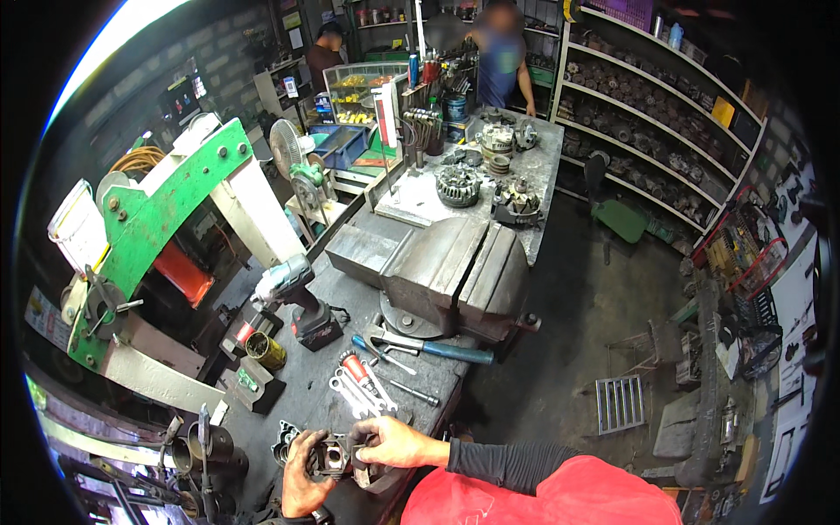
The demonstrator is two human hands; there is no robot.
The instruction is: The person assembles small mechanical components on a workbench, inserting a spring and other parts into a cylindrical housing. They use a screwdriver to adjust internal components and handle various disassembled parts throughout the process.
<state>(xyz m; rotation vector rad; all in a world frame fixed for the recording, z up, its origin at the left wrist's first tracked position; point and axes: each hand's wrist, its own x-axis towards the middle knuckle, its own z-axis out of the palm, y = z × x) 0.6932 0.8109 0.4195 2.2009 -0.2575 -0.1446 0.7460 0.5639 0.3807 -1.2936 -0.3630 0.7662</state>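
Note:
Low in the picture, at the near edge of the bench, both hands meet around a small grey metal part (pixel 333 457) with a round dark hole in it. My left hand (pixel 304 477) curls its fingers and thumb about the part's left side. From the right, my right hand (pixel 392 444) is closed, its thumb and fingers pressed together against the part's right side; what lies inside its grip is hidden. A cast metal housing (pixel 285 440) sits just left of the hands. Beyond them lie several combination wrenches (pixel 357 398) and a red-handled tool (pixel 354 367).
A large bench vise (pixel 446 271) stands ahead, with a blue-handled hammer (pixel 446 351) before it. A cordless impact wrench (pixel 302 302) and a yellow can (pixel 265 349) stand to the left. Alternators (pixel 458 186) rest on the far table, where a person (pixel 501 66) stands.

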